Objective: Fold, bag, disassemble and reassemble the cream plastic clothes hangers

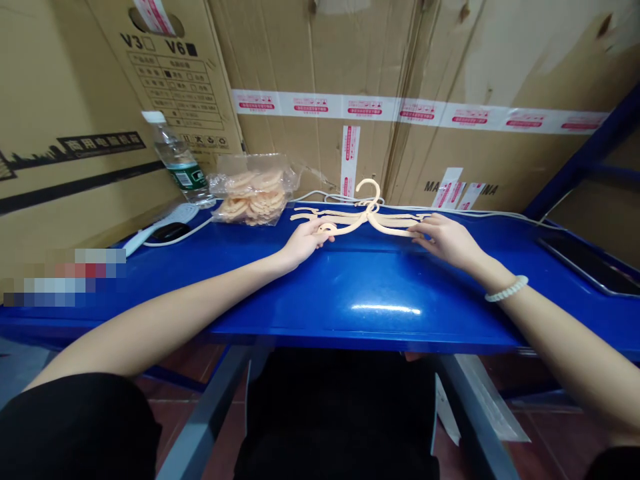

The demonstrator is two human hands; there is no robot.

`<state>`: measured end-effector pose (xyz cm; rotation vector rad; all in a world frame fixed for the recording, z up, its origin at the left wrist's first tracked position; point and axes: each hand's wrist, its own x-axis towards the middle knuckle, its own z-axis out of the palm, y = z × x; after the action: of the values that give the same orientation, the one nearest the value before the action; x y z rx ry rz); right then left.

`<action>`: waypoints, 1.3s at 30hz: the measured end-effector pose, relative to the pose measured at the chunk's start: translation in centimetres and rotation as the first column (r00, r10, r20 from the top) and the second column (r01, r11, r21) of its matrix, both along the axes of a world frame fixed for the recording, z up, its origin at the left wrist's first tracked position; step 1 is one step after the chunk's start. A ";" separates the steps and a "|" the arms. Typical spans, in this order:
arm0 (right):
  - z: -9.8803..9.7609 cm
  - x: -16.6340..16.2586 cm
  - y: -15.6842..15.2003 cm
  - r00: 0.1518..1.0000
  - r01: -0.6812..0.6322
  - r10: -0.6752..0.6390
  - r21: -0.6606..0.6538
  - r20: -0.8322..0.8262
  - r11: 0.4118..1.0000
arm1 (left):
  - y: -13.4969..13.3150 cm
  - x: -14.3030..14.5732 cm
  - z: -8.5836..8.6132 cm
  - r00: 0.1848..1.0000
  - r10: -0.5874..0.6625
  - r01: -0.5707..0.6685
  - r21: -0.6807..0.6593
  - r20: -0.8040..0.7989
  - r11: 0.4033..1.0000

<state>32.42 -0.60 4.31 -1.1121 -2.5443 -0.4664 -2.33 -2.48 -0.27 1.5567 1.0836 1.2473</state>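
Between my hands is a cream plastic clothes hanger [370, 208], its hook pointing up and its two arms spread to the sides. My left hand [306, 241] is closed on the end of its left arm, near a curled tip. The fingers of my right hand [443, 239] pinch the right arm's end. Just behind it, more hangers [327, 213] of the same colour lie on the blue table [320, 293], partly covered by the front one. A clear plastic bag [253, 190] of cream ring-like pieces sits to the left of them.
A water bottle [181, 167] with a green label stands at the back left, near a white handled object [167, 220] and a black disc [171, 231]. A dark phone-like slab [593, 265] lies at the right. White cable [475, 213] runs along the back, before large cardboard boxes [310, 53].
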 end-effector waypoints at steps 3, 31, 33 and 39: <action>0.0 -0.8 -1.1 0.970 0.215 -0.223 0.086 0.095 0.973 | -0.1 0.3 0.1 0.999 0.028 -0.027 -0.025 0.045 0.999; -1.9 -1.9 0.3 0.427 -0.359 -0.206 -0.374 -0.881 0.855 | -0.8 0.3 -0.2 0.943 0.037 -0.029 -0.029 0.332 0.999; -1.9 -2.7 -0.3 0.365 -0.444 -0.240 -0.394 -0.900 0.805 | -1.4 0.9 0.0 0.963 -0.031 0.021 0.039 0.266 0.999; -1.5 -5.4 -3.0 0.337 -0.636 -0.204 -0.382 -0.919 0.670 | -3.4 2.6 0.1 0.986 -0.156 0.142 0.199 0.057 0.970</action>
<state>27.07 -3.57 2.82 -0.7333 -1.6421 1.1156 0.27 -5.87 -0.20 1.6915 0.8020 1.3266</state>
